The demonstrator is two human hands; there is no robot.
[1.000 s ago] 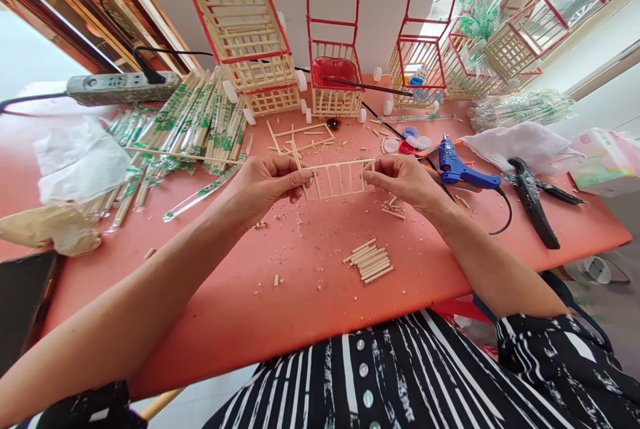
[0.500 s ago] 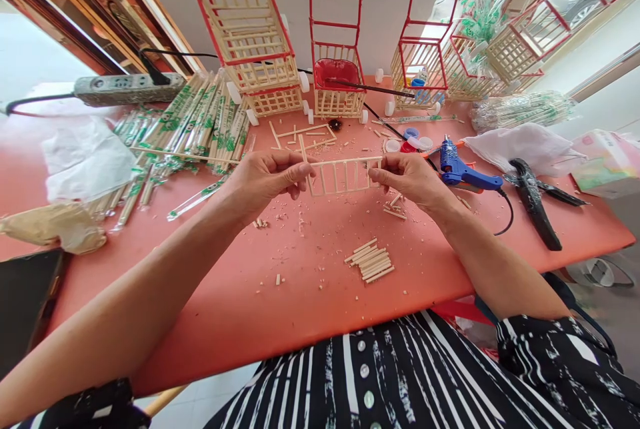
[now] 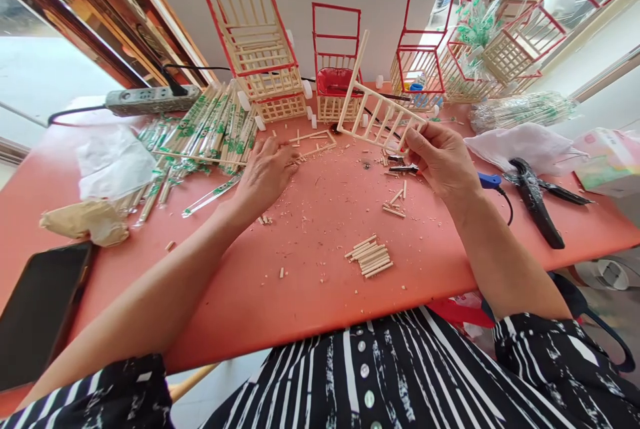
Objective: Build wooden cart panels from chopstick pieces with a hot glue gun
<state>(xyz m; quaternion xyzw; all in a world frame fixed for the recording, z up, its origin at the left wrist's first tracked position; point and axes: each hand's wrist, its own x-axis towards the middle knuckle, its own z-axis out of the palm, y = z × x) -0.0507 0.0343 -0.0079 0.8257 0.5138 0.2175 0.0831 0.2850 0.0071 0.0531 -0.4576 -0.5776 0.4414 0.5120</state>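
My right hand (image 3: 437,155) pinches the right end of a small ladder-like wooden stick frame (image 3: 383,115), raised and tilted above the table, with one long stick pointing up at its left. My left hand (image 3: 270,169) is off that frame. It lies low over the table with its fingers loosely spread, beside a flat stick frame (image 3: 320,149). Short cut sticks (image 3: 371,257) lie in a small pile nearer the table's front edge. A few loose pieces (image 3: 395,207) are below my right hand.
Stick carts with red frames (image 3: 255,35) stand along the back. At the left are wrapped chopsticks (image 3: 210,125), a power strip (image 3: 153,101) and a black phone (image 3: 45,309). Black-handled pliers (image 3: 537,209) and a partly hidden blue glue gun (image 3: 489,180) are at the right.
My left hand has let go of the stick frame and moved left, down to the table. My right hand has moved right, holding the frame, which is now raised and tilted.
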